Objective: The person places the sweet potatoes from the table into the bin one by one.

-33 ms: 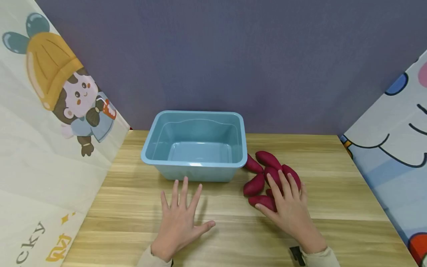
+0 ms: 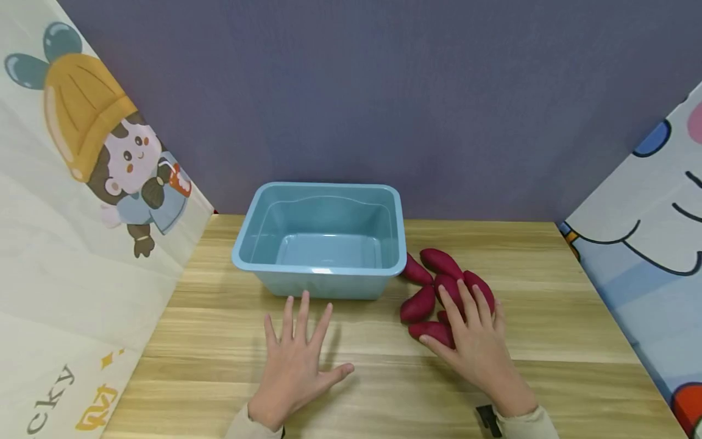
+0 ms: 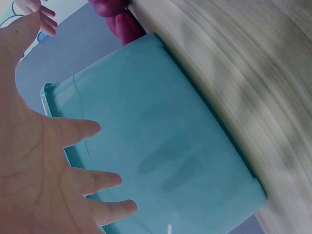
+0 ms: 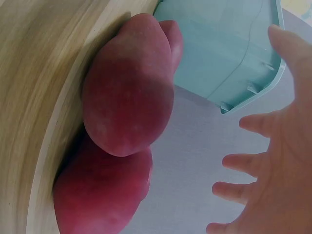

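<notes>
A light blue plastic tub point(image 2: 323, 285) stands on the wooden table, with nothing inside it. Several dark red sweet potatoes point(image 2: 418, 303) lie in a loose cluster at its right side. My left hand point(image 2: 296, 360) hovers before the tub's front wall, fingers spread and straight, holding nothing. Over the near right part of the cluster is my right hand point(image 2: 479, 347), its fingers spread. In the right wrist view, a gap shows between its fingers and the nearest sweet potato point(image 4: 129, 92). This hand hides parts of some sweet potatoes in the head view.
The wooden table point(image 2: 548, 292) ends at a dark grey-blue panel point(image 2: 439, 110) behind the tub. A white cartoon-printed sheet point(image 2: 66, 256) flanks the left side, and another printed sheet point(image 2: 647, 244) the right.
</notes>
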The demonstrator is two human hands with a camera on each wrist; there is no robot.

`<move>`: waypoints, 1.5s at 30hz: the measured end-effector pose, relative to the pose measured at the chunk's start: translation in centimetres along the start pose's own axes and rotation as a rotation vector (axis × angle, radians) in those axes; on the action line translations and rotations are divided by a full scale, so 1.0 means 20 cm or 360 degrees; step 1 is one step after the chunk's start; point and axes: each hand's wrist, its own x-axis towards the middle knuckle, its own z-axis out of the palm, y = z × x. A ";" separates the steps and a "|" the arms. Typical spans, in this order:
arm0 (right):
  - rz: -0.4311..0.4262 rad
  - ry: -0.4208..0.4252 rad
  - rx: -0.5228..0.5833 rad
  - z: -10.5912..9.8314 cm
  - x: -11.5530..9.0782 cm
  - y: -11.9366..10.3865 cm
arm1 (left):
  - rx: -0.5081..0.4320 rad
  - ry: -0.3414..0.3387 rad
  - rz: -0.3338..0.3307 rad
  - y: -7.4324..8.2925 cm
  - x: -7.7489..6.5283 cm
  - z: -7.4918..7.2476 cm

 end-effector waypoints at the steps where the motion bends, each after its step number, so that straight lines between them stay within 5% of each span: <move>1: 0.0002 -0.0003 -0.0001 0.00 0.00 0.00 | -0.0012 0.0004 -0.0001 0.00 0.00 0.00; 10: -0.0003 0.0038 0.0050 -0.01 0.00 0.02 | -0.0025 0.0097 -0.0004 -0.03 0.02 -0.01; 18: 0.0008 0.0133 0.0103 -0.04 0.02 0.07 | -0.0258 0.0776 0.0175 -0.12 0.08 -0.08; 22: 0.0017 0.0156 0.0102 -0.05 0.03 0.09 | -0.0346 0.0954 0.0161 -0.18 0.11 -0.15; 33: 0.0009 0.0304 0.0099 -0.11 0.06 0.19 | -0.0509 0.1039 -0.0144 -0.45 0.19 -0.32; 45: -0.0001 0.0375 0.0201 -0.08 0.08 0.40 | -0.1209 0.0686 -0.0681 -0.67 0.30 -0.32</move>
